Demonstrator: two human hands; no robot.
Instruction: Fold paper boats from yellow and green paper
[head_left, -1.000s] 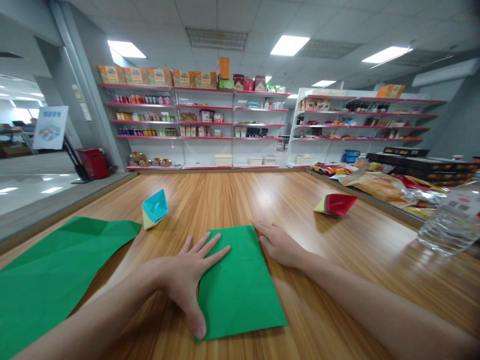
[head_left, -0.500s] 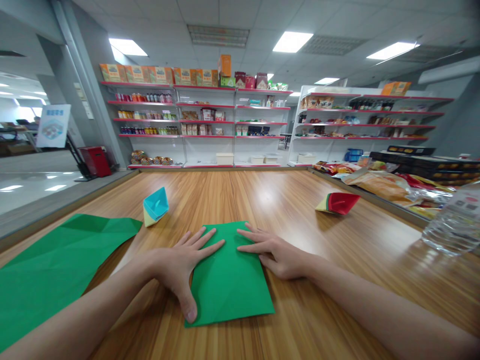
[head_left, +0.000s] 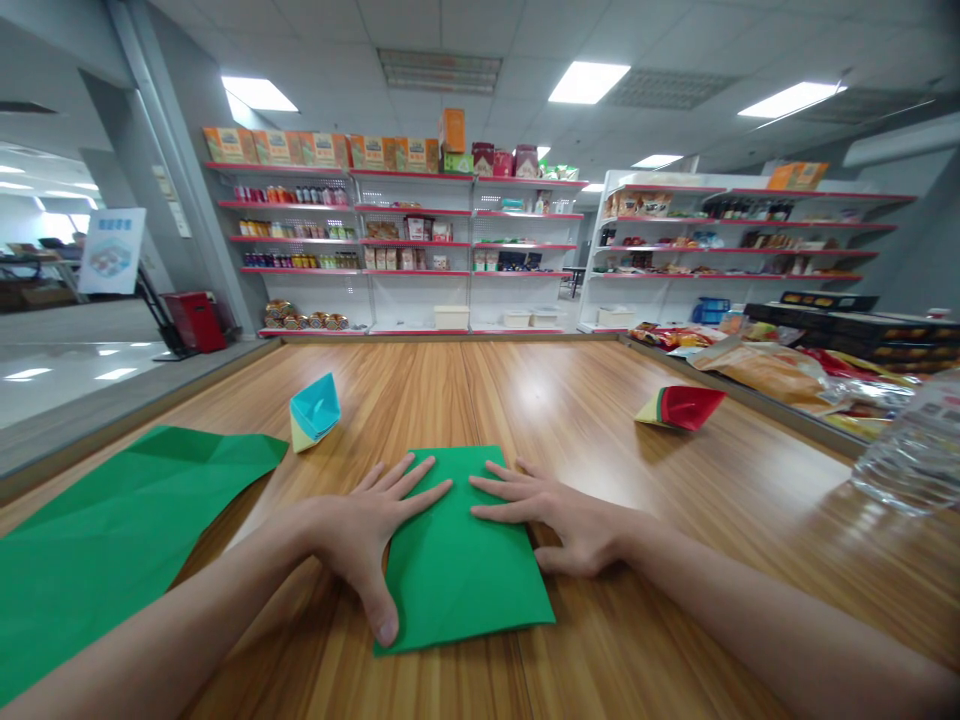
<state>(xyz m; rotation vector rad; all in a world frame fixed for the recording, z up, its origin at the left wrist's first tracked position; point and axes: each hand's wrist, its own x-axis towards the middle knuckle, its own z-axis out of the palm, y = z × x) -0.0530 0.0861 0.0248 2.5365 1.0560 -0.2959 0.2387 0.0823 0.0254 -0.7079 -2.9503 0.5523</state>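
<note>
A green sheet of paper [head_left: 465, 580], folded into a rectangle, lies flat on the wooden table in front of me. My left hand [head_left: 367, 535] is spread along its left edge, thumb at the near left corner and fingertips on the upper part. From the right, my right hand [head_left: 562, 515] rests its outstretched fingers on the paper's upper right area, with the thumb by the right edge. Both hands are open and press on the sheet without gripping it. Another, larger green sheet [head_left: 112, 530] lies to the left, partly behind my left forearm.
A blue and yellow folded paper piece [head_left: 315, 412] stands at the back left, a red and yellow one [head_left: 682, 408] at the back right. A clear plastic bottle [head_left: 911, 450] and snack packets [head_left: 772, 372] are on the right. Stocked shelves [head_left: 412, 250] stand beyond the table [head_left: 525, 380].
My right hand has shifted slightly, its fingers more spread and its thumb further out from the palm. My left hand stays put on the green paper.
</note>
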